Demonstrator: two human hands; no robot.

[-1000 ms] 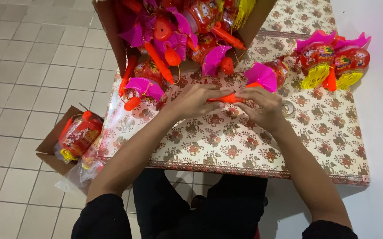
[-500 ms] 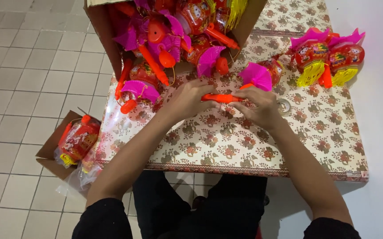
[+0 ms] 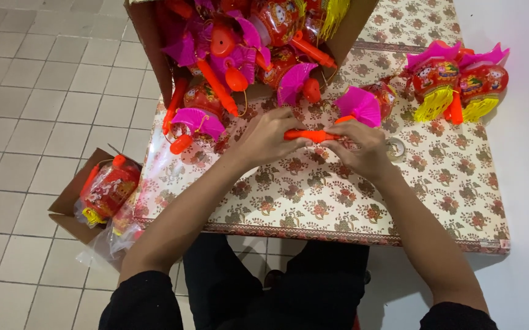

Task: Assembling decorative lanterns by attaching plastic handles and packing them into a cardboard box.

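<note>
Both of my hands grip one orange plastic handle stick [image 3: 312, 135] above the table with a floral cloth [image 3: 313, 201]. My left hand [image 3: 269, 135] holds its left end, my right hand [image 3: 362, 146] its right end. A red lantern with a pink fan-shaped top [image 3: 368, 101] lies just beyond my right hand, joined to the stick's far end as far as I can tell. A tipped cardboard box [image 3: 148, 43] full of red, pink and orange toy lanterns spills onto the table behind my left hand.
Two finished lanterns with yellow tassels [image 3: 457, 82] lie at the table's far right. A roll of clear tape [image 3: 394, 148] sits right of my right hand. On the tiled floor at left stands a small cardboard box [image 3: 72, 205] holding bagged lanterns [image 3: 108, 189]. A white wall runs along the right.
My hands and the orange stick stay nearly where they were; the stick now lies more level between them. The view has shifted slightly.
</note>
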